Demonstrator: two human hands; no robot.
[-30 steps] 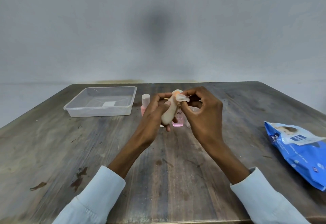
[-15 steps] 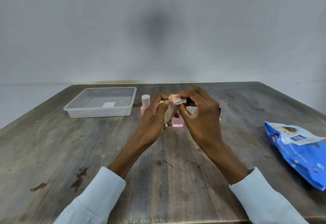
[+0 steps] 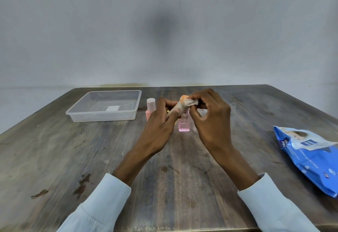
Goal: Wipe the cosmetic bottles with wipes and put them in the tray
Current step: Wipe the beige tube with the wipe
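Small bottle [image 3: 178,106] with an orange top, held up over the wooden table [image 3: 54,158], in front of the other bottles. Gripped low down by the left hand [image 3: 161,122], fingers curled round it. White wipe [image 3: 190,102] pinched by the right hand [image 3: 210,122] and pressed on the top of the bottle. Pink bottle [image 3: 150,108] and clear pink bottle [image 3: 184,124] standing just behind. Clear tray [image 3: 104,116] far left. Blue wipes pack [image 3: 311,155] far right.

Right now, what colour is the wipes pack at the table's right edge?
Blue, with a white label patch, seen in the head view: the wipes pack.
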